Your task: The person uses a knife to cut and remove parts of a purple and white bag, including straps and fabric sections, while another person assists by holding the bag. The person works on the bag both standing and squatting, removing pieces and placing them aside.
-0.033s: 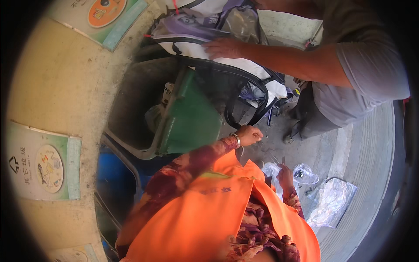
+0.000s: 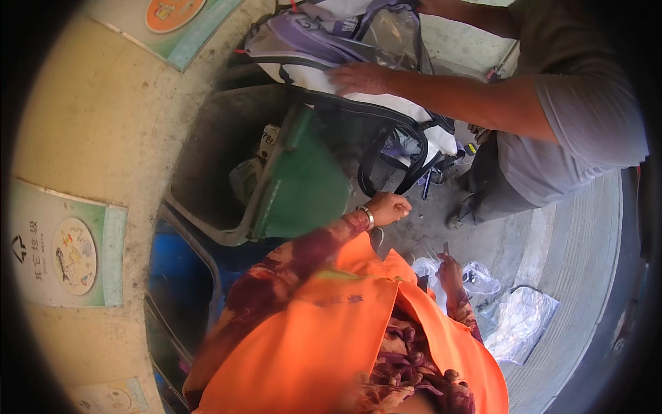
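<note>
My left hand [image 2: 387, 208], with a bracelet at the wrist, is held out in front of the green bin [image 2: 307, 186]. Its fingers are curled in, and whether anything small lies inside them is hidden. Lower and to the right, my right hand [image 2: 452, 276] is closed around a thin, greyish, strip-like thing [image 2: 446, 248] whose end pokes up past the fingers. Clear plastic [image 2: 427, 272] lies beside that hand. Inside the green bin are a printed carton [image 2: 268, 141] and some pale plastic [image 2: 246, 178].
Another person's hand [image 2: 358, 79] presses on a large white and purple bag [image 2: 310, 41] over the bin's far side. A blue bin [image 2: 177, 259] stands at left along the beige wall [image 2: 89, 131]. A clear plastic sheet [image 2: 524, 324] and a clear container [image 2: 480, 277] lie on the ground.
The view has shifted slightly, and my left hand sits a little further left against the ground. The other person's hand stays on the bag.
</note>
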Demonstrator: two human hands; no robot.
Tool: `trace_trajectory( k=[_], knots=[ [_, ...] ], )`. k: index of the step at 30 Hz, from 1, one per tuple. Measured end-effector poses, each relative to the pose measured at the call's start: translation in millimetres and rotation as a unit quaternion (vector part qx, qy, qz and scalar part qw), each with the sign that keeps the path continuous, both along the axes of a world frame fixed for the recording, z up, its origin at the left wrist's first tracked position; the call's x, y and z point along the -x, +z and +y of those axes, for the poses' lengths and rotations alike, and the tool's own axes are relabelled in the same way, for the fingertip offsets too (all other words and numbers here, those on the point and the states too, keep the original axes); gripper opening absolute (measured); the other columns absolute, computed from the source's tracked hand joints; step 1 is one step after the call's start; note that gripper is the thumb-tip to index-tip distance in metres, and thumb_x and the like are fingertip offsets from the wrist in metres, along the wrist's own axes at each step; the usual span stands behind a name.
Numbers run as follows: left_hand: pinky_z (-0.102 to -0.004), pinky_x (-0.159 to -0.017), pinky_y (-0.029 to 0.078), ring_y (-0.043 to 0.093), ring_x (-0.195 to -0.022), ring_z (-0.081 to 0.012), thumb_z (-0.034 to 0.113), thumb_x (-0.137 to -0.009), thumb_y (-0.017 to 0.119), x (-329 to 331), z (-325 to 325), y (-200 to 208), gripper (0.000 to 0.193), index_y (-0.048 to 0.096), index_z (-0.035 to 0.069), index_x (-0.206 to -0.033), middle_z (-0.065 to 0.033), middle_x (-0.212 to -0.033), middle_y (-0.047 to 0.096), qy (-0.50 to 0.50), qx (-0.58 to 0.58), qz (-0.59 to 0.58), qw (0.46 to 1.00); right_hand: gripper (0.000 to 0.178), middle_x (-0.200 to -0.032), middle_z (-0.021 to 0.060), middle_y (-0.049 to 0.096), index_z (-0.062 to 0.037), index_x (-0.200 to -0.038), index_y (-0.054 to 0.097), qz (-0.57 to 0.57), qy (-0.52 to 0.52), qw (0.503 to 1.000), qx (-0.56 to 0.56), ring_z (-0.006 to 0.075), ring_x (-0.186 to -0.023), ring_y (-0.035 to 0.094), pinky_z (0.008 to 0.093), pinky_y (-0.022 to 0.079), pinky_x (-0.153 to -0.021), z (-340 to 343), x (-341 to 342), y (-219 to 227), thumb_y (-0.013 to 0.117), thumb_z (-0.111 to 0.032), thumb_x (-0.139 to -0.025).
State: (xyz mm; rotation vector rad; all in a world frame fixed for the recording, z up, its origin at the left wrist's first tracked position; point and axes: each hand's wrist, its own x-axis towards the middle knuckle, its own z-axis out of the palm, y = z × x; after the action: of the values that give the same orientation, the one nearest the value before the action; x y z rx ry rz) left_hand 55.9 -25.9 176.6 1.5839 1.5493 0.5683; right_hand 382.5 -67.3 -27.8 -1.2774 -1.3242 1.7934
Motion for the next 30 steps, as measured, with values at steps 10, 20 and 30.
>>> trace_trajectory(
  k=[10,20,30],
  knots=[
    [-0.0269,-0.066,0.059,0.069,-0.085,-0.0133,0.021,-0.088,0.073,113.5,-6.8,56.9,0.050,0.056,-0.002,-0.129,-0.0106,-0.112,0.067,0.477,-0.172,-0.158,0.847,0.029,-0.060,-0.0059,0.037,-0.0005,-0.103,0.066,0.130,0.104,0.976,0.142,0.0059,-0.049,0.037,0.0241,0.035,-0.047,89.3,135.4,124.4,0.055,-0.026,-0.097],
    [-0.0314,-0.048,0.054,0.064,-0.060,-0.0144,0.030,-0.086,0.074,185.4,158.0,-4.0,0.039,0.065,-0.002,-0.105,-0.0067,-0.080,0.068,0.529,-0.262,0.035,0.806,0.031,-0.062,-0.0023,0.048,-0.0034,-0.100,0.069,0.046,0.169,0.985,0.001,0.0083,-0.052,0.047,0.0249,0.037,-0.049,67.2,124.6,141.2,0.056,-0.031,-0.098],
    [-0.0242,-0.048,0.052,0.060,-0.054,-0.0086,0.021,-0.094,0.067,197.3,101.2,142.2,0.023,0.070,-0.002,-0.095,-0.0047,-0.073,0.068,0.274,-0.058,0.030,0.960,0.032,-0.059,0.0034,0.051,-0.0020,-0.095,0.067,0.036,0.115,0.968,-0.219,0.0142,-0.051,0.050,0.0307,0.040,-0.051,135.5,183.8,240.0,0.054,-0.031,-0.099]
  ],
)
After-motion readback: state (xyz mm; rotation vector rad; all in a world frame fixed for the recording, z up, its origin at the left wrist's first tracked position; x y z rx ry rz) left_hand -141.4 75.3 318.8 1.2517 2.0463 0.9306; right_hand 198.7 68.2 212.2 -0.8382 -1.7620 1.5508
